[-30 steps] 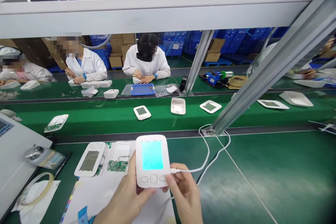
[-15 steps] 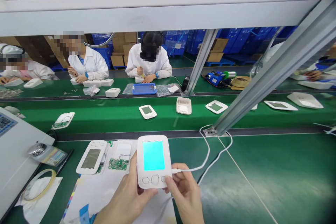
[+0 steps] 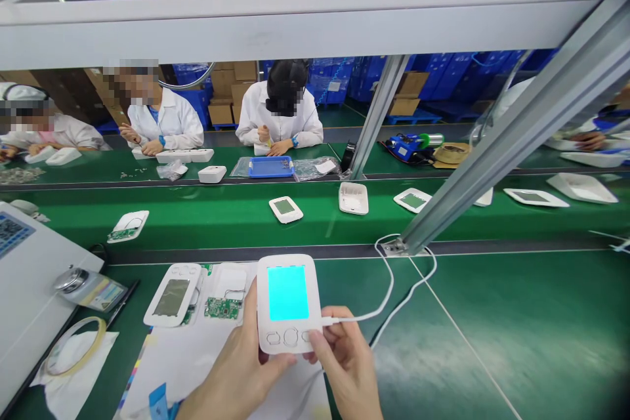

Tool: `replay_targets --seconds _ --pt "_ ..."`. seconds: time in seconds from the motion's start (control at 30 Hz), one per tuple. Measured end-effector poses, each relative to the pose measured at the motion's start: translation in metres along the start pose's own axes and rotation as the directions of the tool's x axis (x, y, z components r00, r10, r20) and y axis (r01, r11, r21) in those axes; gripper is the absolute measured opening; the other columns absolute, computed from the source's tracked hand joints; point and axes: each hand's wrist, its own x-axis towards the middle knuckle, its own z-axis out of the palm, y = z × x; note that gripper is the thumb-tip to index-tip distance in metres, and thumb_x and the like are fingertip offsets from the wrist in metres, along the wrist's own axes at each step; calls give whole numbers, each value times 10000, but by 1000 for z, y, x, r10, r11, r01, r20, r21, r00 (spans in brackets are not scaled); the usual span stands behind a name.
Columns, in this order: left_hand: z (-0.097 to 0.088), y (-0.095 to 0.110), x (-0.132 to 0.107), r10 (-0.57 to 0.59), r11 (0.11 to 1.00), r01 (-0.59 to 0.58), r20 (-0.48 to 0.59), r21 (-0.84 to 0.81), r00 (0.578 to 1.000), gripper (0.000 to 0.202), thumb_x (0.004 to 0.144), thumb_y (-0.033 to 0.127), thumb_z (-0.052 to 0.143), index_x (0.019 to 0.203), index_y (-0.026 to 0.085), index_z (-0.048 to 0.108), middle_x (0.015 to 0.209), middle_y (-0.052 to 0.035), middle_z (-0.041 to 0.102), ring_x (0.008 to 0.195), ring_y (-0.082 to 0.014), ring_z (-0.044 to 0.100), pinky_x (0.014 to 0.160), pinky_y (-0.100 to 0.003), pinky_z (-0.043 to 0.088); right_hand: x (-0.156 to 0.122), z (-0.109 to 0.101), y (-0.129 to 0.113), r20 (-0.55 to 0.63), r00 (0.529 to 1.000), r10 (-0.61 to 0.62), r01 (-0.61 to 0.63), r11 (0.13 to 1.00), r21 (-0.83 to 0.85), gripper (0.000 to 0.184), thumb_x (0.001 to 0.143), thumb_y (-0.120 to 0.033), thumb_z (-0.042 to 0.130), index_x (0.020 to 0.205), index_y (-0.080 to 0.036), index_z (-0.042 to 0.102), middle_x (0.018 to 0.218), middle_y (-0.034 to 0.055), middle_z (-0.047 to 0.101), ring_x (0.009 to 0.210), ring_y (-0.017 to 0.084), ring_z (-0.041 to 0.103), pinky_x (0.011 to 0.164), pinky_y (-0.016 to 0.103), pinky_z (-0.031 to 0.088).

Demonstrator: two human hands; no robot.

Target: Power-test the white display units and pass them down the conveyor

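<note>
My left hand (image 3: pixel 246 354) is closed around the left side of a white electronic monitor (image 3: pixel 264 335), holding it up above the bench. Its screen (image 3: pixel 288 293) glows cyan over three buttons. At the lower right corner, my right hand (image 3: pixel 347 361) pinches the monitor, thumb by the right-hand button, other fingers partly hidden behind. A white cable (image 3: pixel 361 318) plugs into the monitor's right side and passes along my right fingers. Left of my hands, another white monitor with a dark screen (image 3: pixel 172 296) and a green circuit board (image 3: pixel 222 308) lie on white paper (image 3: pixel 182 357).
Beyond the bench runs a green conveyor belt (image 3: pixel 221 231) carrying white housings and panels. A metal post (image 3: pixel 467 151) slants across the right. Tape roll (image 3: pixel 73 348) and a metal-topped bottle (image 3: pixel 91 287) lie left. Several co-workers in white coats sit across.
Parts on the conveyor belt have shifted slightly to the right. My hands and the lit monitor stay almost where they were. A co-worker at far left has moved their hands a little.
</note>
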Motion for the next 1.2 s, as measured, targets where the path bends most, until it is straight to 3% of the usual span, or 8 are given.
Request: replay_targets --seconds 0.23,0.4,0.6,0.87,1.2 --pt "-1 0 1 -24 1000 24 25 18 999 1078 853 182 730 1621 283 -20 1221 -113 751 986 -309 728 736 -320 558 -1 1 0 4 1000 6 -6 1000 7 328 843 -506 765 963 -239 617 713 12 715 604 189 671 516 271 602" --pt "-1 -4 1 -16 1000 15 -24 -17 1000 1077 831 200 765 1625 268 41 1206 -123 759 977 -317 731 711 -308 549 -1 2 0 12 1000 10 -11 1000 28 359 827 -517 781 967 -239 603 734 23 742 623 194 683 523 277 610" --pt "1 -4 0 -32 999 32 0 28 999 1097 850 215 741 1622 269 -37 1214 -120 758 982 -314 730 725 -321 552 -1 2 0 15 1000 4 -4 1000 23 346 833 -508 779 955 -241 596 745 21 751 625 184 684 526 260 596" --pt "0 -10 1 -17 997 17 -3 -71 1000 1095 837 227 770 1629 277 15 1160 -109 778 927 -312 741 683 -306 548 -1 2 2 13 1000 12 -12 1000 4 355 827 -524 771 954 -247 589 735 23 746 624 206 694 514 276 595" --pt "0 2 1 -39 997 38 23 70 999 1070 853 185 701 1605 289 -53 1205 -104 753 961 -312 735 760 -348 564 0 1 3 12 1000 22 -22 999 25 350 819 -500 791 955 -243 596 735 27 756 623 197 698 507 256 583"
